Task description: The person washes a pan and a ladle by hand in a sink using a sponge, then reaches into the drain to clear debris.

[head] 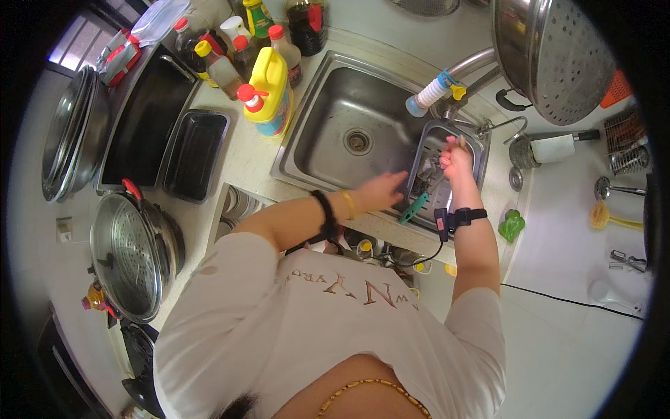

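My right hand (456,160) is curled over the small sink basin (467,135), its fingers closed around a thin handled tool (461,141). The tool's other end is too unclear to name. Below the fist, grey and dark wet pieces (426,170) lie in the basin; what they are I cannot tell. My left hand (384,191), blurred, hovers at the basin's left side with its fingers apart and nothing visible in it. Close to it, a green-handled tool with holes (414,208) rests across the basin's near edge.
A large steel sink bowl (340,115) adjoins the basin, under a faucet with a white flexible nozzle (426,97). A yellow detergent jug (269,94) and several bottles stand left. A green bell pepper (511,225) lies right. A perforated steel pot (560,63) juts in upper right.
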### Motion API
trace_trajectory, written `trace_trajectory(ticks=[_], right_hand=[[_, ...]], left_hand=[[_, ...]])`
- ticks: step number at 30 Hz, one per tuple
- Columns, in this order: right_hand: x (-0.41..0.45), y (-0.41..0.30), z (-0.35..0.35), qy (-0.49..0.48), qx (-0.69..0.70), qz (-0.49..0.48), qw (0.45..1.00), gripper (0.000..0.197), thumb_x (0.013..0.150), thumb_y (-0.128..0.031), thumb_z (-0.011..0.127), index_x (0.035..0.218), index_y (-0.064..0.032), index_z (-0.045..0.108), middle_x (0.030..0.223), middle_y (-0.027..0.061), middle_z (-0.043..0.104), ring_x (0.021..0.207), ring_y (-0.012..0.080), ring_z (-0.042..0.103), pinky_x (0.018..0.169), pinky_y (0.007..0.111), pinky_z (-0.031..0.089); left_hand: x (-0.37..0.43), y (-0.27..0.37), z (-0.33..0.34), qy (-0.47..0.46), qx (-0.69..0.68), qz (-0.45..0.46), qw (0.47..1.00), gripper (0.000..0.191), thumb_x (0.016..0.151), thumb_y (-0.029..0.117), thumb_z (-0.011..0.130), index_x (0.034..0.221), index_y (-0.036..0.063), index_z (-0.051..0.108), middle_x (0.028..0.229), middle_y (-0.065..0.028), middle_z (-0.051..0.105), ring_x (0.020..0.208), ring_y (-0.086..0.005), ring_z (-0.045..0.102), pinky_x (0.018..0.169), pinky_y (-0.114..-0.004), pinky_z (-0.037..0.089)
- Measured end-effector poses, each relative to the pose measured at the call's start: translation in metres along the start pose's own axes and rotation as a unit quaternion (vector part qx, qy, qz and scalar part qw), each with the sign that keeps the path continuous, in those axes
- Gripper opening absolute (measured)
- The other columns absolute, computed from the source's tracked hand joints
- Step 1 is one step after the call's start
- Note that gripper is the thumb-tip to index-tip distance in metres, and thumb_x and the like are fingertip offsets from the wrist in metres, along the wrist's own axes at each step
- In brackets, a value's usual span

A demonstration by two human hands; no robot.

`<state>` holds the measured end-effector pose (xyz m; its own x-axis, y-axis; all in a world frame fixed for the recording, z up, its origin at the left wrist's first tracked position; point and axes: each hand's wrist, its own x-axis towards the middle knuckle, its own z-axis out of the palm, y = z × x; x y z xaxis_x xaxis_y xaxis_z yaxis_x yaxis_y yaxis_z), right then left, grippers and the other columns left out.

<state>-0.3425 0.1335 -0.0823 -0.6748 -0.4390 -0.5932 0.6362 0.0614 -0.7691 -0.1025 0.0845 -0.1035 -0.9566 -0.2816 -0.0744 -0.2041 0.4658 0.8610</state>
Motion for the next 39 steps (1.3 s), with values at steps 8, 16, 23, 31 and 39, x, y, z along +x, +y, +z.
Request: trace_trajectory(ticks=[8, 16, 23, 31, 39], right_hand=[[-0.026, 0.022, 0.091, -0.097, -0.096, -0.028, 0.99, 0.032, 0.087, -0.036, 0.053, 0.069, -0.0132, 0.039, 0.046, -0.0024, 0.028, 0.032, 0.0093, 0.024, 0.031, 0.026, 0.017], [-0.034, 0.059, 0.154, -0.131, -0.117, 0.017, 0.984, 0.029, 0.088, -0.031, 0.049, 0.067, -0.0144, 0.037, 0.049, -0.0022, 0.028, 0.033, 0.0094, 0.021, 0.032, 0.026, 0.015], [0.011, 0.099, 0.193, -0.134, -0.261, 0.075, 0.953, 0.019, 0.086, -0.024, 0.056, 0.09, -0.0066, 0.05, 0.07, 0.0078, 0.052, 0.051, 0.0179, 0.045, 0.039, 0.026, 0.03], [0.18, 0.219, 0.118, -0.296, -0.775, -0.251, 0.498, 0.032, 0.072, -0.024, 0.067, 0.097, -0.0054, 0.06, 0.1, 0.0062, 0.06, 0.087, 0.0219, 0.057, 0.075, 0.032, 0.046], [0.157, 0.284, 0.144, -0.203, -0.802, -0.016, 0.561, 0.056, 0.078, -0.019, 0.056, 0.129, -0.0015, 0.04, 0.131, 0.0111, 0.044, 0.118, 0.0248, 0.044, 0.097, 0.03, 0.035]], left_hand=[[-0.124, -0.078, -0.124, 0.235, 0.22, 0.053, 0.945, 0.037, 0.072, -0.002, 0.05, 0.108, 0.0025, 0.054, 0.106, -0.0155, 0.055, 0.094, -0.0335, 0.054, 0.082, -0.039, 0.045], [-0.164, -0.117, -0.151, 0.279, 0.318, 0.018, 0.906, 0.032, 0.074, 0.003, 0.054, 0.106, 0.0044, 0.055, 0.107, -0.0163, 0.054, 0.097, -0.0325, 0.053, 0.083, -0.039, 0.044], [-0.171, -0.133, -0.151, 0.31, 0.317, -0.006, 0.896, 0.034, 0.074, 0.006, 0.054, 0.108, 0.0048, 0.054, 0.113, -0.0172, 0.049, 0.105, -0.0338, 0.048, 0.089, -0.042, 0.04], [-0.158, -0.122, -0.156, 0.29, 0.271, -0.022, 0.918, 0.034, 0.072, 0.008, 0.055, 0.107, 0.0052, 0.054, 0.114, -0.0155, 0.047, 0.105, -0.0328, 0.046, 0.089, -0.042, 0.038], [-0.157, -0.129, -0.161, 0.252, 0.263, -0.086, 0.928, 0.037, 0.073, 0.01, 0.056, 0.11, 0.0065, 0.054, 0.112, -0.0159, 0.046, 0.1, -0.0354, 0.046, 0.087, -0.044, 0.039]])
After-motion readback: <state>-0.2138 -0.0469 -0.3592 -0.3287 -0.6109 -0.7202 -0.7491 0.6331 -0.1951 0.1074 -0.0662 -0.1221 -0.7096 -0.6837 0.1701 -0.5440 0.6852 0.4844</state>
